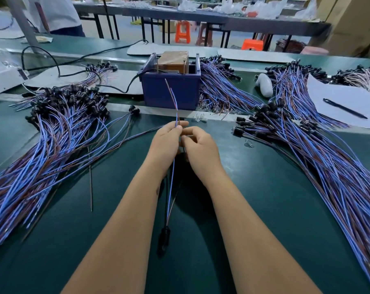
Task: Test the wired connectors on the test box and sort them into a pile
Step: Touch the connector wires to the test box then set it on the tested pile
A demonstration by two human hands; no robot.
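Observation:
My left hand [166,141] pinches the blue and brown wires of one wired connector [173,98]; the free wire ends point up toward the blue test box [171,90]. The connector's black socket [164,237] hangs low between my forearms. My right hand [199,147] is curled close against the left, fingers touching the same wires near a small clear bulb; its grip is partly hidden. A large pile of wired connectors [52,132] lies at the left, another pile [307,141] at the right.
A black power cable [116,88] runs to the test box across the green bench. White paper with a black pen [345,108] lies far right, beside a white handheld tool [264,84]. Loose clear bulbs [199,118] sit before the box. A person stands back left.

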